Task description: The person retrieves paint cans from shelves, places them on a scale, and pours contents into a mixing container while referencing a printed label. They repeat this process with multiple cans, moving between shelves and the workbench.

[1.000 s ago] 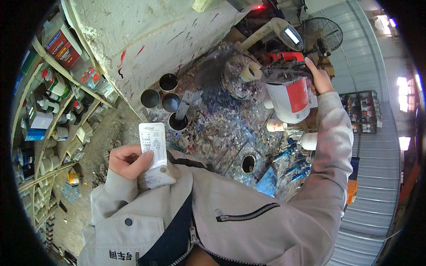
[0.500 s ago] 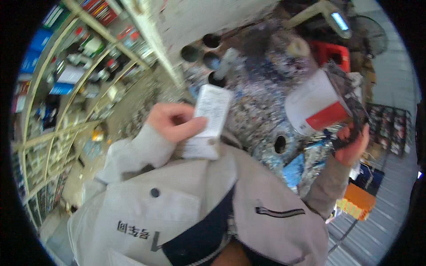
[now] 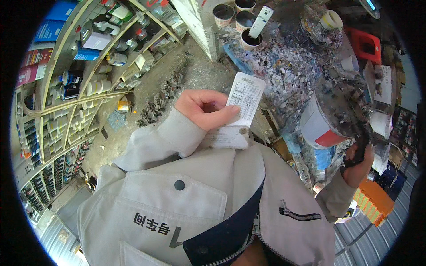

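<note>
My left hand pinches a small stack of white cards between thumb and fingers, in front of my chest. The cards carry a printed table and are joined at a corner by a round rivet. At the right, my right hand closes around a dark, stained piece by the rim of a paint bucket; what that piece is, I cannot make out. The bucket is white with a red block, and its top is crusted with dark paint. It appears to stand on a paint-spattered worktop.
Dark-filled cups cluster at the worktop's far end, with a white strip leaning in one. A red container and a tape roll lie beyond the bucket. Shelves of bottles and tins fill the left. Orange boxes are at right.
The view has shifted, so the cups now appear higher and farther right, and the print on the cards is sharper. Both hands keep their holds.
</note>
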A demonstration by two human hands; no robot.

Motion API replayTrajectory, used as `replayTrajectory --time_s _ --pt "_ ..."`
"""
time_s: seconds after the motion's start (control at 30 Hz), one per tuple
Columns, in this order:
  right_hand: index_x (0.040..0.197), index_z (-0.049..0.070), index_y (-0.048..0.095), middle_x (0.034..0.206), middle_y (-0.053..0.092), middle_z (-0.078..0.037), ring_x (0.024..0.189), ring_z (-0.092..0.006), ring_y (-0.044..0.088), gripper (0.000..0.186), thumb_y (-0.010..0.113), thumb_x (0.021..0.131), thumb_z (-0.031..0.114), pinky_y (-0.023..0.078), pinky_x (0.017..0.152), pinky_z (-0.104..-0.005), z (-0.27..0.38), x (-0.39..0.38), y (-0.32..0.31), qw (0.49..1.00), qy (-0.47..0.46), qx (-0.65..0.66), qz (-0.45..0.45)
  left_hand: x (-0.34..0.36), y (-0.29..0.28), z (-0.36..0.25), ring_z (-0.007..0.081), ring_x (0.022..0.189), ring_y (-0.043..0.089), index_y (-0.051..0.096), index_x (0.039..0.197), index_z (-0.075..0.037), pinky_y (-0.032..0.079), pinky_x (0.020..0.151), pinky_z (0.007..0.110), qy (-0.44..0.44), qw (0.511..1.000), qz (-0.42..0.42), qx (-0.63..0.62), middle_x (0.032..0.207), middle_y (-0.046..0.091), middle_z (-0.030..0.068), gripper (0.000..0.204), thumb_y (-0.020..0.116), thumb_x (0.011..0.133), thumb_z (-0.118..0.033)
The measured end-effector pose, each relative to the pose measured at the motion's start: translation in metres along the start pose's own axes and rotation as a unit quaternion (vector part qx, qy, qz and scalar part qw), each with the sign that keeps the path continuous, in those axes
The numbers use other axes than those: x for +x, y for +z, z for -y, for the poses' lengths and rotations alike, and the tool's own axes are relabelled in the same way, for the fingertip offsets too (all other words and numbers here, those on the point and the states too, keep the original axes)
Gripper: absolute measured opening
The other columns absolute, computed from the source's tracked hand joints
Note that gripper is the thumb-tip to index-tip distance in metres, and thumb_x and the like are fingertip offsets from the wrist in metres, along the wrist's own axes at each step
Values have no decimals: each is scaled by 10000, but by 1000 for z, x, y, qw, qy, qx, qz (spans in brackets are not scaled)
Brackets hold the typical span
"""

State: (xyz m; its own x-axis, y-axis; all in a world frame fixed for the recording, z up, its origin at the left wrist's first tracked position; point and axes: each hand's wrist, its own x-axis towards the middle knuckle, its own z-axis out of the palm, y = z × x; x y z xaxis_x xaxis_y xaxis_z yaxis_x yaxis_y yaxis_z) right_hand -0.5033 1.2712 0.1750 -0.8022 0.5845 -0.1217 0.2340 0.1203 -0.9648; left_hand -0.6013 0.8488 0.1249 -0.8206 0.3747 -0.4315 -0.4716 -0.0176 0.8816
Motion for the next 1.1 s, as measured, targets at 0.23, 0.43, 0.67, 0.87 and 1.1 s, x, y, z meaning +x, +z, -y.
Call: replayTrajectory --time_s 0.23,0.43,0.67,0.87,1.1 --pt "792 34 558 579 468 -18 507 -99 412 432 496 972 422 268 476 -255 -6 -55 27 996 -44 -80 -26 -45 -31 20 58 726 631 731 938 19 506 636 210 32 999 -6 -2 824 721 42 180 761 863 -142" --pt "800 30 575 612 505 -30 490 -108 445 403 523 978 388 325 468 -240 -11 -109 62 998 3 -64 -4 -112 -80 55 71 758 631 731 953 3 505 678 230 16 996 -44 -74 868 722 36 125 747 856 -74" --pt "797 95 561 567 478 5 479 -105 441 421 516 985 469 337 460 -252 -49 -165 107 994 69 -85 27 -197 -139 111 40 702 612 731 937 6 484 609 202 45 991 -76 -97 802 708 14 144 743 863 -117" --pt "741 133 567 562 523 4 455 -121 475 493 492 963 567 360 431 -242 -113 -199 142 976 203 46 62 -246 -180 146 32 707 608 727 929 10 484 616 200 48 983 -107 -142 811 706 10 127 752 852 -88" --pt "1076 118 670 782 635 -13 602 -153 576 634 516 891 705 448 484 -319 -236 -189 206 936 340 -20 88 -265 -225 173 75 761 622 730 971 -2 499 677 235 -13 956 -176 -232 879 718 39 118 711 875 -67"
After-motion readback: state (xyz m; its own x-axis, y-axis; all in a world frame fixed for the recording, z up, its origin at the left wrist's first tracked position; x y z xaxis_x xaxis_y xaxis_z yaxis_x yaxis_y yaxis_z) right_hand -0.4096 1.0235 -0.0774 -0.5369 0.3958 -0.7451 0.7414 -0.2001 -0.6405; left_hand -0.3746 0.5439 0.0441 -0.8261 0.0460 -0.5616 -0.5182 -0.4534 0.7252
